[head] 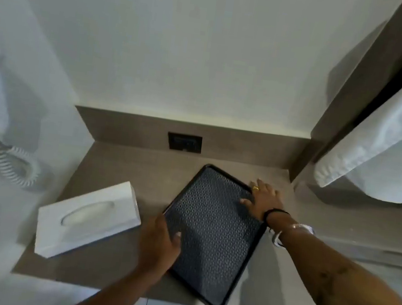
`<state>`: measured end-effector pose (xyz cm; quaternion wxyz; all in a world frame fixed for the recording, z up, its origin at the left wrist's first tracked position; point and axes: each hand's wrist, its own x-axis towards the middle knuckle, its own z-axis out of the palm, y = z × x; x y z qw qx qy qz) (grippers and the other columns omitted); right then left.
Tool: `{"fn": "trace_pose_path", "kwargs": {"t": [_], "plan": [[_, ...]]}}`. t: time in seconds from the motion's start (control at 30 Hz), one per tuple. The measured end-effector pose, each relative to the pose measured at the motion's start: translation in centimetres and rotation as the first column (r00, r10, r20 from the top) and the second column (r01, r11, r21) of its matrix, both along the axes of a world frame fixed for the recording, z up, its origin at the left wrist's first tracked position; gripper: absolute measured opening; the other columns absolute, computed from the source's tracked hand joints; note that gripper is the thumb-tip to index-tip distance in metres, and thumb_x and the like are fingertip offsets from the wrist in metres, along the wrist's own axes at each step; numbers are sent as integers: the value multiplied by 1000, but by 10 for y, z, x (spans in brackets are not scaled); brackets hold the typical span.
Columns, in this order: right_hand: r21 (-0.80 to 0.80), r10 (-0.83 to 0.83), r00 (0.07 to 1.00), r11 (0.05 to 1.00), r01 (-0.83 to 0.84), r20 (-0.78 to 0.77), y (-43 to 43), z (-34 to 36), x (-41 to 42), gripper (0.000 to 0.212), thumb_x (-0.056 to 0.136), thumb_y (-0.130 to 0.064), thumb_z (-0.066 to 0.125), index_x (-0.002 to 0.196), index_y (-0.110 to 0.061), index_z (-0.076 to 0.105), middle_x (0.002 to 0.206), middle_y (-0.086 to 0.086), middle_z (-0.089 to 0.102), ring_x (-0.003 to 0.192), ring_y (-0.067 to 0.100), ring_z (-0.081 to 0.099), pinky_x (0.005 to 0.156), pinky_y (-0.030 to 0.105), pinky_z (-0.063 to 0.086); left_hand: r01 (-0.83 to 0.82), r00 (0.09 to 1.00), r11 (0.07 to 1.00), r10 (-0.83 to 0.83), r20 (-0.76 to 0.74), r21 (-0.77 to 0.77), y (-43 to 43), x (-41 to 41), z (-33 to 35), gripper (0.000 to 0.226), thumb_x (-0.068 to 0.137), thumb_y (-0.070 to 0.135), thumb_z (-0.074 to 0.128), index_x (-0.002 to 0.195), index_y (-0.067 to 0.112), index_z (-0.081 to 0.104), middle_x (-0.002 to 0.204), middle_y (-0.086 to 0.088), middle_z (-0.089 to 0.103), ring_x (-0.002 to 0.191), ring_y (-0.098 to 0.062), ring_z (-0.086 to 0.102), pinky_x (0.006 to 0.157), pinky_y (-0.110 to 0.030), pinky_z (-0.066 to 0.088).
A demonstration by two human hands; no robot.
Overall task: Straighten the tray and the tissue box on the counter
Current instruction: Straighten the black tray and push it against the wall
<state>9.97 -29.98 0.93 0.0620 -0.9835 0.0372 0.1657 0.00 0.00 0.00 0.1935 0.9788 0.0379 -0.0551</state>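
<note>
tray (207,243) askew on counter (120,167), near corner at front edge | left hand (158,246) grips left rim, thumb on top | right hand (264,200) holds right rim, fingers spread | tissue box (87,219) askew, left of tray, apart

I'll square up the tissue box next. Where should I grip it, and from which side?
Grip the tissue box across its narrow width, thumb and fingers on the two long side walls near the middle, coming down from above. It lies flat and skewed on the counter, both walls free; the top's oval opening offers nothing firm.
</note>
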Motion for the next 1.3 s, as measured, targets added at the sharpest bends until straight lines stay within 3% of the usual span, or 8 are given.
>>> {"fn": "trace_pose_path", "kwargs": {"t": [0.13,0.27,0.4,0.57,0.67,0.93,1.1,1.3], "plan": [[-10,-32,999,999,32,-24,-15,-22,5,61,98,-45,45,149,-16,30,156,11,30,139,33,30,113,50,26,-516,811,855,469,-349,-50,1,-16,-21,74,84,41,65,140,-1,40,135,-22,53,116,-38,58,93,-44,51],[46,-46,999,998,45,16,-15,-34,11,45,99,-29,44,141,-13,43,139,15,47,126,35,41,104,47,34,-750,621,637,588,-518,-176,-15,-23,-28,45,78,23,67,114,-2,58,96,-15,66,67,-22,61,55,-32,50],[46,-104,994,994,103,38,-18,-40,12,42,95,-18,45,137,-14,48,133,17,49,120,36,43,98,46,39,-851,470,506,617,-631,-139,-31,-13,-38,45,90,16,62,127,-6,50,127,-25,57,103,-36,62,82,-39,50],[130,-220,975,968,214,36,-34,-45,5,38,89,-12,54,127,-12,60,124,17,57,117,36,48,95,45,46,-838,530,495,638,-558,-230,-30,-4,-44,43,98,15,53,132,-10,45,134,-29,52,118,-42,54,89,-40,44],[239,-334,942,918,316,37,-44,-45,-9,34,87,-9,58,119,-7,66,119,21,59,112,39,52,93,44,48,-790,612,517,634,-473,-329,-26,6,-40,24,95,13,55,112,-5,57,116,-25,62,99,-39,61,77,-40,47],[398,-651,759,701,592,18,-40,-49,-83,25,86,-7,56,106,-2,69,118,22,63,99,39,63,85,38,52,-381,923,807,310,-226,-451,-7,78,-18,34,87,8,57,57,20,48,67,-2,61,61,-18,55,53,-28,42],[426,-708,706,648,631,31,-14,-59,-108,22,89,-4,53,102,1,71,113,25,64,94,40,62,77,34,46,-298,947,884,226,-229,-359,4,104,-15,15,86,6,55,77,-5,61,87,-25,68,79,-38,65,69,-44,55],[473,-744,666,604,642,46,3,-64,-112,18,89,0,54,100,5,68,112,27,62,94,42,60,77,36,46,-273,952,907,209,-222,-319,10,110,-17,21,85,1,54,64,4,53,88,-29,68,83,-43,65,70,-47,56]]}}
